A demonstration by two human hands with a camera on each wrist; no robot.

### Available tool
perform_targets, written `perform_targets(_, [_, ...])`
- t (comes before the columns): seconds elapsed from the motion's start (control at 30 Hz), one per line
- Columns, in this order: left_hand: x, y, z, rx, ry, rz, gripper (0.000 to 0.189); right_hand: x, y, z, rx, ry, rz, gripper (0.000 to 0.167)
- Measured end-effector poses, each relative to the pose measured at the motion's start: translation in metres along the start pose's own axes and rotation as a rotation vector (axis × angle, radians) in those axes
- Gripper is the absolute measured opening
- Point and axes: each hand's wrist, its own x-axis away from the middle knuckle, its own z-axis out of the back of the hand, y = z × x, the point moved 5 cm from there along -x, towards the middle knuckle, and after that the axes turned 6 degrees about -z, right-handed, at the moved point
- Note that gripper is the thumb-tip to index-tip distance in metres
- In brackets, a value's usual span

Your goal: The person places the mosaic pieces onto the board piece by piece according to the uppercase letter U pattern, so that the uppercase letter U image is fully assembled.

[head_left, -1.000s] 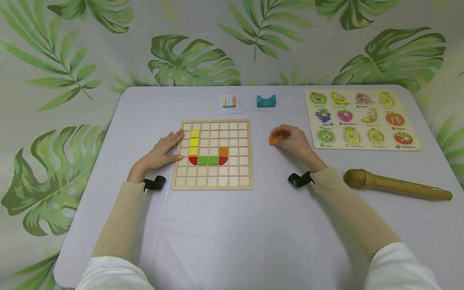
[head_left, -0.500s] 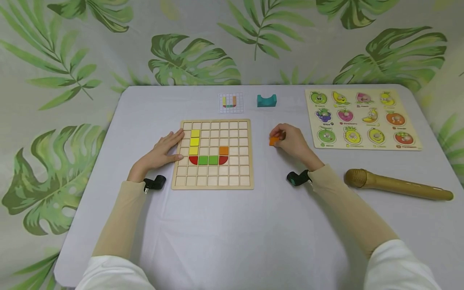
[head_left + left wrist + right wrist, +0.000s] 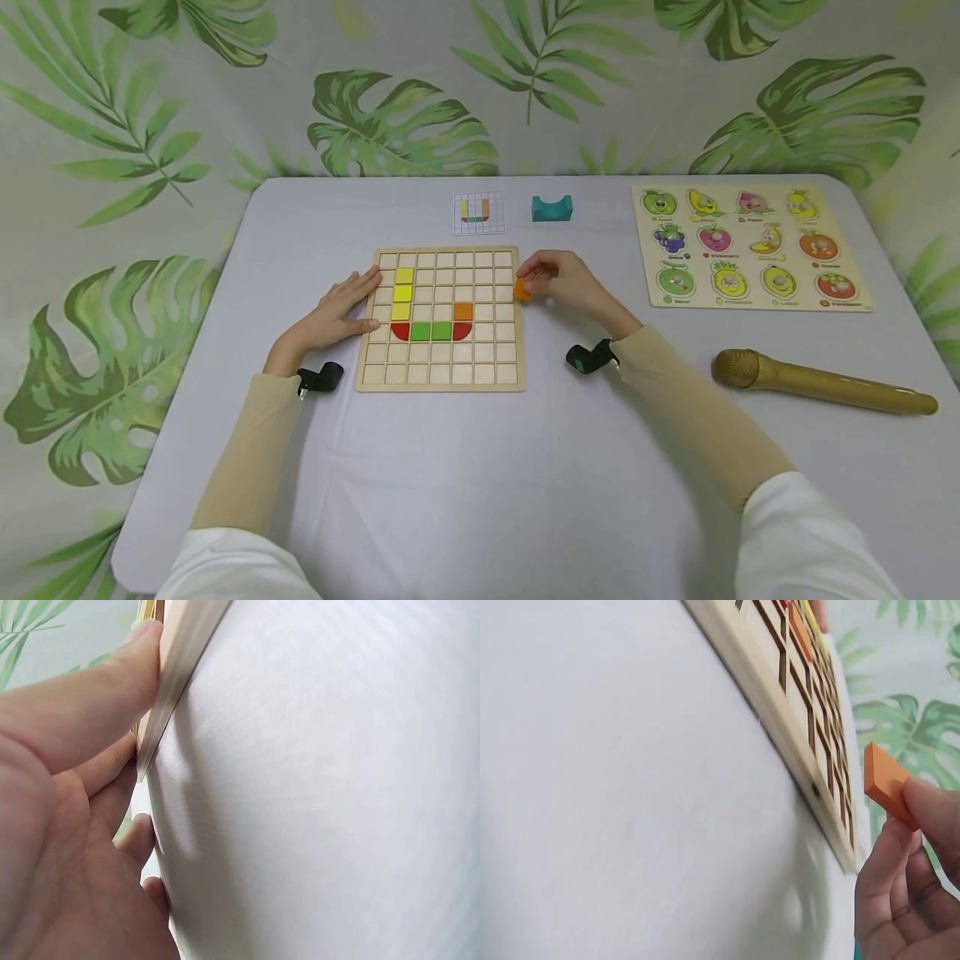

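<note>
A wooden grid board lies mid-table with colored tiles in its cells: yellow tiles in a column, green tiles between two red rounded tiles, and one orange tile above the right red one. My left hand rests at the board's left edge, fingers straight; in the left wrist view the thumb touches the board's rim. My right hand pinches a second orange square tile between thumb and fingers, at the board's right edge and raised off the table.
A pattern card with a U shape lies behind the board. Beside it stands a teal block with a curved notch. To the right are a fruit puzzle board and a brown microphone-shaped object.
My right hand has carried the orange tile leftward from the table to the board's right edge. The left hand and the tiles on the board have stayed put.
</note>
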Motion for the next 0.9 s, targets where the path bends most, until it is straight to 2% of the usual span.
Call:
perform_targets(0.2, [0.000, -0.002, 0.000, -0.009, 0.003, 0.011, 0.079, -0.022, -0.018, -0.029, 0.008, -0.044, 0.036, 0.014])
perform_targets(0.4, [-0.001, -0.005, -0.001, -0.004, -0.001, -0.003, 0.079, -0.040, -0.030, -0.054, 0.062, -0.068, 0.081, 0.009])
perform_targets(0.67, [-0.001, -0.004, -0.001, 0.003, -0.004, 0.006, 0.079, -0.044, -0.041, -0.072, 0.224, -0.063, 0.108, 0.010])
perform_targets(0.8, [0.000, -0.003, -0.001, 0.000, -0.001, 0.006, 0.079, -0.044, -0.046, -0.075, 0.333, -0.051, 0.132, 0.014])
perform_targets(0.9, [-0.001, -0.002, -0.001, 0.002, -0.001, 0.004, 0.078, -0.043, -0.047, -0.076, 0.376, -0.048, 0.154, 0.015])
